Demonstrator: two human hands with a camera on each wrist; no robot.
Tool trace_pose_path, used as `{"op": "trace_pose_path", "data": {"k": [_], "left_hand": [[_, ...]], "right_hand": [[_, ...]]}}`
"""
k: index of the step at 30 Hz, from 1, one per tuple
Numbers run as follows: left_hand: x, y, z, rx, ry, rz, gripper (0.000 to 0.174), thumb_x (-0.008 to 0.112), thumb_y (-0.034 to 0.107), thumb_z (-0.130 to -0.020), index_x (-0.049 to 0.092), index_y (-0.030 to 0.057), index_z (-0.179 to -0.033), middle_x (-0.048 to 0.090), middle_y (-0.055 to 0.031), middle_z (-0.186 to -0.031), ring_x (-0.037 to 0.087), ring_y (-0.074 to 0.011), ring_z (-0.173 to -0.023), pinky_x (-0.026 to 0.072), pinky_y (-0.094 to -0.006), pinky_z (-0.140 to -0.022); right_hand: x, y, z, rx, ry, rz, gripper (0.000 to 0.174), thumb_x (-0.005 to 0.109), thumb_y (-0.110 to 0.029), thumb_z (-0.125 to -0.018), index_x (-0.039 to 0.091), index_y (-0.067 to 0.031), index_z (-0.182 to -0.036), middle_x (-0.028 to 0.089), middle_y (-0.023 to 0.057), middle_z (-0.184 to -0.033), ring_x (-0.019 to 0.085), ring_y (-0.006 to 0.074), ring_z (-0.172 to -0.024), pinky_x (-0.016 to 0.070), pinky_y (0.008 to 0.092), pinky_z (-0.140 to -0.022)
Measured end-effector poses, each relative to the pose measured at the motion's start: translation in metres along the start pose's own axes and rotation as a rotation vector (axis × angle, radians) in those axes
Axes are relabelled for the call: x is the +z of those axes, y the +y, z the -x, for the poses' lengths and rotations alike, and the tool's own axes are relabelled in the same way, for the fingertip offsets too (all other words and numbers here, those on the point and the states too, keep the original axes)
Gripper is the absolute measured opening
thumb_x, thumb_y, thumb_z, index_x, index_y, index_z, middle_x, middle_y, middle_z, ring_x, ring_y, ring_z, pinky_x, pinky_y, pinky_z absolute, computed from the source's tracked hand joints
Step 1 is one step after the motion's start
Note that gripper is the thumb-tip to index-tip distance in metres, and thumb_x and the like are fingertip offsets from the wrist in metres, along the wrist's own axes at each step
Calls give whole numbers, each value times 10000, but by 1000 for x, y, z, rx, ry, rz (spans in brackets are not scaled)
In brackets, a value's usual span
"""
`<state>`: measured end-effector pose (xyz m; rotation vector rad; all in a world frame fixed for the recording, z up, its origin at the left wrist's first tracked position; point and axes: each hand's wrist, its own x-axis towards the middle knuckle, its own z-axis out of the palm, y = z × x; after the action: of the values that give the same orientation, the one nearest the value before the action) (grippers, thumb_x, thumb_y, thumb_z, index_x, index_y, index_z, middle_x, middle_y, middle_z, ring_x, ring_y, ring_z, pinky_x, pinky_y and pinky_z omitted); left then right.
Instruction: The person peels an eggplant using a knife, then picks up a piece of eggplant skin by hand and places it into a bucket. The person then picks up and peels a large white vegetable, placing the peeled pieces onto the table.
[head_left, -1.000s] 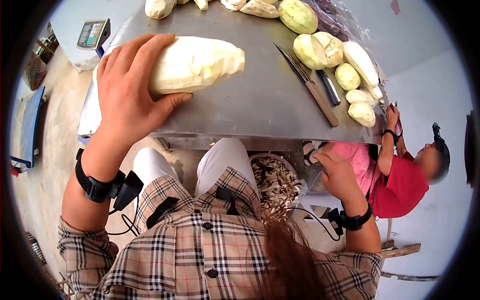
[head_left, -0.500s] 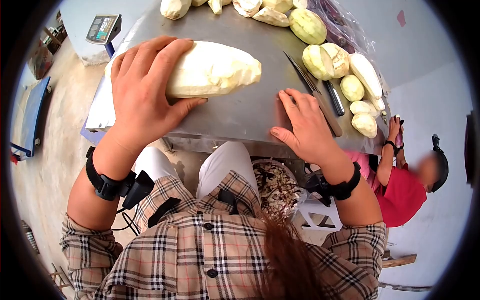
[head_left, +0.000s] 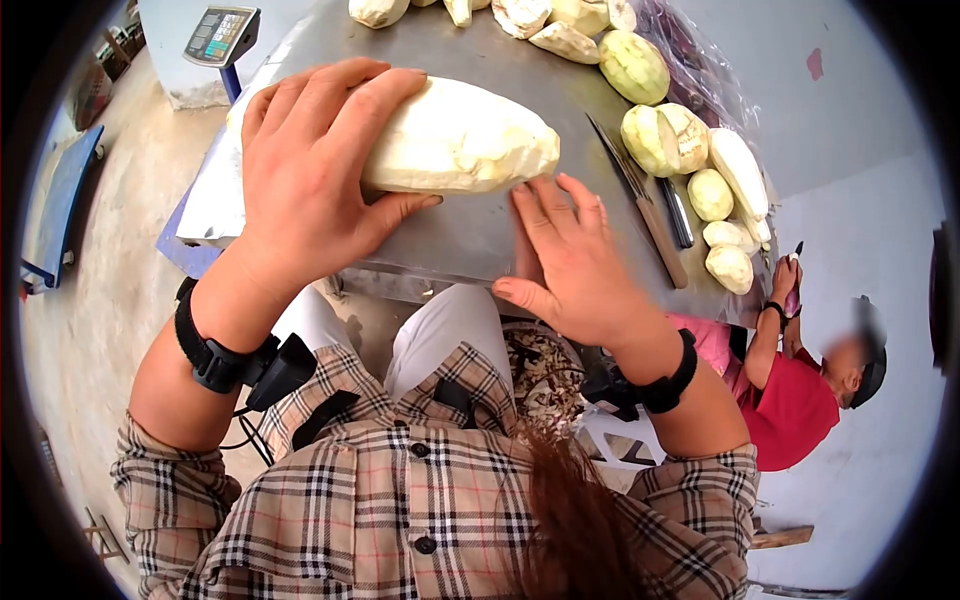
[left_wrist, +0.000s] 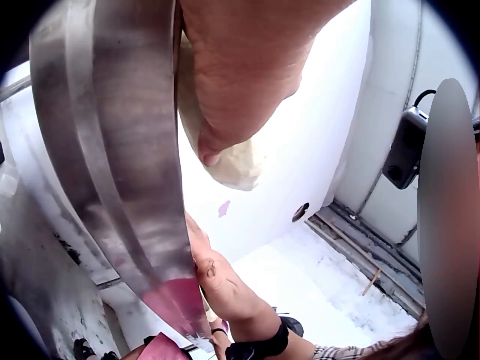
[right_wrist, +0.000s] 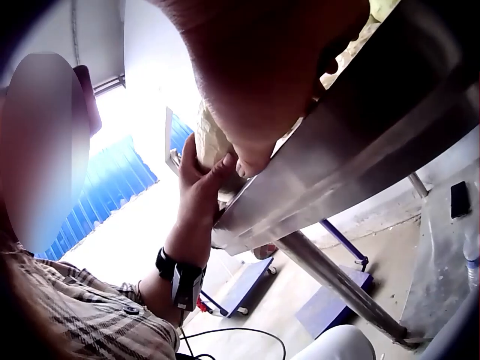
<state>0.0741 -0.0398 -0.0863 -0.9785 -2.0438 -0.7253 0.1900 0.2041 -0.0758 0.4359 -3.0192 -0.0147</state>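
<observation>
In the head view a large peeled pale root (head_left: 460,140) lies on the metal table (head_left: 450,225). My left hand (head_left: 315,165) grips its left end, fingers over the top and thumb along the near side. By the root's right tip is my right hand (head_left: 575,260), fingers extended and thumb spread; whether the fingertips touch the root cannot be told. The left wrist view shows the root (left_wrist: 238,166) beyond my left hand (left_wrist: 247,67). In the right wrist view my left hand (right_wrist: 196,191) holds the root (right_wrist: 214,139), with my right hand (right_wrist: 247,75) in the foreground.
Two knives (head_left: 655,225) lie right of my right hand. Peeled pieces (head_left: 710,195) line the table's right and far edges, beside clear plastic (head_left: 700,60). A scale display (head_left: 220,35) stands far left. Below is a tub of peelings (head_left: 540,370). A person in red (head_left: 785,410) sits at right.
My right hand has risen from below the table edge and moved left to the root's tip. My left hand keeps its grip. The whole head view has shifted slightly.
</observation>
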Motion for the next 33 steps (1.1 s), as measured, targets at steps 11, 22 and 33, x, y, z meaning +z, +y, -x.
{"op": "trace_pose_path", "data": {"k": [11, 22, 33], "left_hand": [[-2, 0, 2, 17, -24, -25, 775, 850, 315, -556, 567, 113, -1249, 603, -90, -1216, 562, -301, -1109, 377, -414, -959], [2, 1, 1, 70, -67, -103, 803, 881, 259, -531, 567, 125, -1258, 596, -81, -1250, 557, -292, -1143, 385, -412, -973], [12, -4, -1, 139, -86, -160, 754, 868, 283, -569, 584, 150, -1255, 607, -42, -1255, 572, -265, -1135, 414, -393, -970]], "right_hand": [[-11, -2, 60, -329, 105, -431, 354, 781, -204, -715, 674, -116, -1041, 551, 111, -1339, 483, 381, -1183, 410, 508, -994], [57, 71, 220, 594, -150, -188, 99, 666, -122, -824, 658, -37, -874, 658, 92, -923, 628, 233, -754, 501, 361, -650], [24, 48, 191, 565, 153, -2087, 748, 267, -566, -1003, 430, 51, -1394, 522, 271, -1332, 525, 383, -1220, 370, 469, -1081]]}}
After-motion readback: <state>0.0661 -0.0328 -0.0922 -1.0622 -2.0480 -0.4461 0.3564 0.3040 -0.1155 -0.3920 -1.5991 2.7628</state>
